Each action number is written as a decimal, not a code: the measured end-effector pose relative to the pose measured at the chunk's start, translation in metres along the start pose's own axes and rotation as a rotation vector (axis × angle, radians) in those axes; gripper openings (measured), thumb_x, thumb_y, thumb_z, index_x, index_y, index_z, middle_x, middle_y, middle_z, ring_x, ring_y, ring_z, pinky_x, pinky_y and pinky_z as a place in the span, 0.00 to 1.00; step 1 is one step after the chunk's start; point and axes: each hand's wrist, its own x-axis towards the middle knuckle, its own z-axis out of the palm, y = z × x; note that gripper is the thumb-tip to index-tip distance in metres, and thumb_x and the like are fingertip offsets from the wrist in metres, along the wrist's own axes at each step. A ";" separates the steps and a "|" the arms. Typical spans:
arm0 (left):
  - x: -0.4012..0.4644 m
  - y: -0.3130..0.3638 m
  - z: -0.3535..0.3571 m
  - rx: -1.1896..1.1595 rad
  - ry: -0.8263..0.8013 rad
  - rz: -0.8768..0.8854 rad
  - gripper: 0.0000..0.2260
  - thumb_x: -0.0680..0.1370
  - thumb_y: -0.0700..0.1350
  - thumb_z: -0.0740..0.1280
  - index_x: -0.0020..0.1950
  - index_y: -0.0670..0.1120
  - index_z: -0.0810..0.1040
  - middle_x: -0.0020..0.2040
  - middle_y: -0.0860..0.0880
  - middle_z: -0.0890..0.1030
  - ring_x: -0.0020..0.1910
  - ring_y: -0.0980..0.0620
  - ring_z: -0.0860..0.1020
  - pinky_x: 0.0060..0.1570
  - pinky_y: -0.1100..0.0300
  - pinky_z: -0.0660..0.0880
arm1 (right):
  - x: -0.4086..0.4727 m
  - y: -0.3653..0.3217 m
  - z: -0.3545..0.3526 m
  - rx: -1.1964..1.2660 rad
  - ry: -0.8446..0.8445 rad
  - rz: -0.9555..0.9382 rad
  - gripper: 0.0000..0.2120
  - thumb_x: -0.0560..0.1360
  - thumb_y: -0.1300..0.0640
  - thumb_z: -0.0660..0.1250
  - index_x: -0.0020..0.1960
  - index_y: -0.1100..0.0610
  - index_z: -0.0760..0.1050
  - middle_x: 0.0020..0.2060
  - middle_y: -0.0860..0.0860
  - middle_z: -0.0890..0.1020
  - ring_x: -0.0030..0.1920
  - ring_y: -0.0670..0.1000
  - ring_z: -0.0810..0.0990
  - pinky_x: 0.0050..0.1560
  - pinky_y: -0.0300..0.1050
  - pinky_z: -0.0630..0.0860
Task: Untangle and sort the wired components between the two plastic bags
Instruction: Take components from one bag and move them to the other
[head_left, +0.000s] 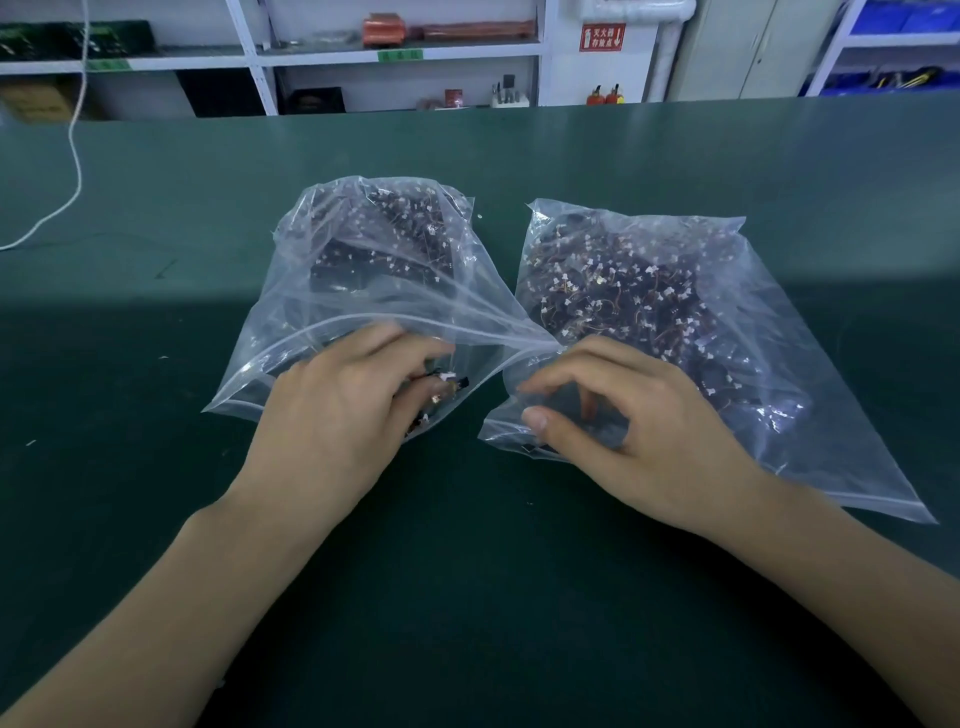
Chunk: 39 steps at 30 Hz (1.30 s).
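Two clear plastic bags lie side by side on the green table (156, 322). The left bag (291, 317) holds dark components with white connectors stacked fairly neatly. The right bag (769, 332) holds a tangled heap of the same dark parts with thin red and orange wires. My left hand (343, 410) is inside the left bag's mouth, fingers curled around a few wired components (441, 387). My right hand (623, 421) reaches into the right bag's mouth, fingers loosely curled with thumb forward; nothing is visibly held in it.
A white cable (75, 156) runs down onto the table at the far left. Behind the table's far edge stand white shelves (405, 52) with boxes, tools and small bottles. Blue bins (893, 78) sit at the back right.
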 end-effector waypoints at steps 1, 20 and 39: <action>-0.001 0.003 -0.001 -0.020 0.025 0.037 0.07 0.79 0.47 0.75 0.57 0.51 0.86 0.47 0.56 0.81 0.39 0.53 0.80 0.36 0.53 0.79 | 0.000 0.000 0.000 0.001 0.007 0.001 0.10 0.82 0.44 0.69 0.58 0.47 0.83 0.49 0.40 0.80 0.43 0.48 0.81 0.45 0.49 0.79; -0.009 0.040 0.015 -0.538 0.107 0.090 0.03 0.79 0.43 0.74 0.53 0.48 0.84 0.44 0.56 0.82 0.39 0.51 0.81 0.36 0.61 0.76 | 0.000 -0.007 0.002 0.175 0.046 -0.031 0.14 0.79 0.47 0.74 0.58 0.55 0.85 0.49 0.42 0.84 0.50 0.49 0.82 0.53 0.48 0.79; -0.006 0.048 0.012 -1.118 0.007 -0.334 0.10 0.74 0.47 0.77 0.47 0.42 0.82 0.39 0.45 0.86 0.38 0.48 0.84 0.37 0.61 0.81 | 0.002 -0.015 -0.005 0.507 0.110 0.193 0.12 0.85 0.54 0.58 0.44 0.56 0.71 0.39 0.52 0.82 0.43 0.55 0.81 0.51 0.53 0.76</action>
